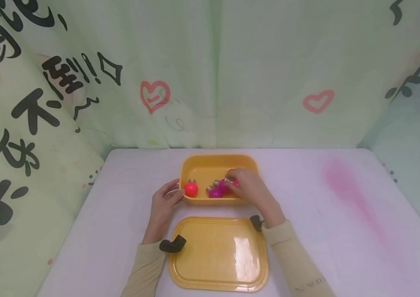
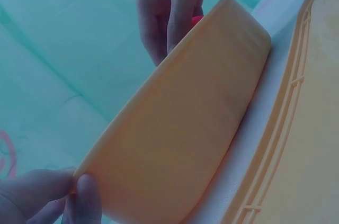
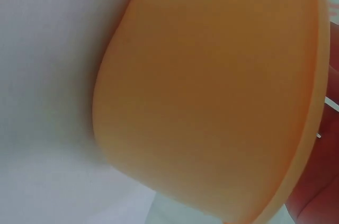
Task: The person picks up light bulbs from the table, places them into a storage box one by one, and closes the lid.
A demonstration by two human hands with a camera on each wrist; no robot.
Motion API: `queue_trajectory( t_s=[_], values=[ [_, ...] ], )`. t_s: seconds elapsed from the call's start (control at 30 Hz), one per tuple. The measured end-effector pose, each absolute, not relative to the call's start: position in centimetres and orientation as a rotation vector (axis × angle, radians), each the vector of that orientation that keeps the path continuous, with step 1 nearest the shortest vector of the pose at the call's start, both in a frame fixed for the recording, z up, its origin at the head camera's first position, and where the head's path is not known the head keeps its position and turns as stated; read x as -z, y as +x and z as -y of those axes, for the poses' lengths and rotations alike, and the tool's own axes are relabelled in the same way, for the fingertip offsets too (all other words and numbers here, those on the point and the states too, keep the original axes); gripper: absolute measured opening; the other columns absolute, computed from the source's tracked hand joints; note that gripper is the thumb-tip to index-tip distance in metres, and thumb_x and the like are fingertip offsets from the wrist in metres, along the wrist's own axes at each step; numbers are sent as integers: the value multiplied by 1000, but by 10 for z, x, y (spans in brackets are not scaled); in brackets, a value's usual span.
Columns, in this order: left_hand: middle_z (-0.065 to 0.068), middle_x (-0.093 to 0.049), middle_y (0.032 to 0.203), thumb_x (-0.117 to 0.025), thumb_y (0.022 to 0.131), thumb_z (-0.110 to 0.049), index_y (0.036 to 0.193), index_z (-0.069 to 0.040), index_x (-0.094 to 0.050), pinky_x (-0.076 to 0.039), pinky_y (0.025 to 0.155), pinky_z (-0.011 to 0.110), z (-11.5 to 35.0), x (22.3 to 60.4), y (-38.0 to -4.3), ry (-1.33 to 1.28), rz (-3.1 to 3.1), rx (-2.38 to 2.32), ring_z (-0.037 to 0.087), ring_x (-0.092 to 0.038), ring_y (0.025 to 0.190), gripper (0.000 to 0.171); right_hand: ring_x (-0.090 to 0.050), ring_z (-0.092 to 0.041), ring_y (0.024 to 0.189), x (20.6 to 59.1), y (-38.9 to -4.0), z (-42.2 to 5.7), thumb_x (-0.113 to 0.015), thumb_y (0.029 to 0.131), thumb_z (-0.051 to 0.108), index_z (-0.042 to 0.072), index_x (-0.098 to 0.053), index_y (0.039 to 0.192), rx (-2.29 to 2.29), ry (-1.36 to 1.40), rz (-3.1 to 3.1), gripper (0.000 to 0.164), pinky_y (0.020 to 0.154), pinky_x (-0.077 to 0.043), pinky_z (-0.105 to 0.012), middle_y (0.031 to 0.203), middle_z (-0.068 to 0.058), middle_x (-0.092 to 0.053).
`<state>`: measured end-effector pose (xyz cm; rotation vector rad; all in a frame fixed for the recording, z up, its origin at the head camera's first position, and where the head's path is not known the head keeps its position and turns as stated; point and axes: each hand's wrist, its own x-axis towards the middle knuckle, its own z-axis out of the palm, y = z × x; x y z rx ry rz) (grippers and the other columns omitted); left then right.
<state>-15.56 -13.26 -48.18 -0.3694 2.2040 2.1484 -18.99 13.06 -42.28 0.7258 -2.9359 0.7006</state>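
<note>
A yellow bin (image 1: pixel 202 165) stands near the far edge of the table, holding several small toy light bulbs with silver screw bases. A red bulb (image 1: pixel 191 189) sits at its left end, and purple bulbs (image 1: pixel 215 193) lie near the middle. My left hand (image 1: pixel 164 204) pinches the bin's left rim between thumb and fingers, as the left wrist view also shows. Over the right part of the bin, my right hand (image 1: pixel 248 187) reaches down and pinches a red light bulb (image 1: pixel 235 182) by the fingertips, its silver base pointing left. The bin's wall hides most of that hand in the right wrist view.
Close in front of the bin lies a flat yellow tray (image 1: pixel 210 255), between my forearms. The table (image 1: pixel 343 247) has a white cover with a pink stain at the right. A pale green curtain (image 1: pixel 254 62) with black writing and red hearts hangs behind.
</note>
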Motion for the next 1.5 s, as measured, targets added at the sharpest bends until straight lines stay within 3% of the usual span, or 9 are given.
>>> queue_trajectory(
  t_s=[0.47,1.1,1.5],
  values=[
    [10,-58,129,-74,91,-24,136,-17,-59,-56,91,28,130,480,-154,-371,-2206,-2134,23,-63,112,48,-64,-31,110,423,-193,-127,-66,95,20,1,-67,116,-749,618,3000,28,99,-52,-46,113,-14,-70],
    [11,-58,127,-73,91,-21,135,-15,-59,-57,88,24,130,479,-153,-352,-2186,-2164,22,-63,110,46,-63,-29,109,423,-188,-129,-70,93,21,1,-62,126,-726,551,3043,39,99,-54,-43,119,-15,-67],
    [7,-60,128,-72,92,-23,134,-18,-59,-57,90,26,133,480,-150,-345,-2190,-2146,21,-65,109,45,-63,-29,105,423,-185,-134,-71,92,15,-1,-65,117,-732,666,2963,30,95,-55,-43,112,-14,-67]
  ],
)
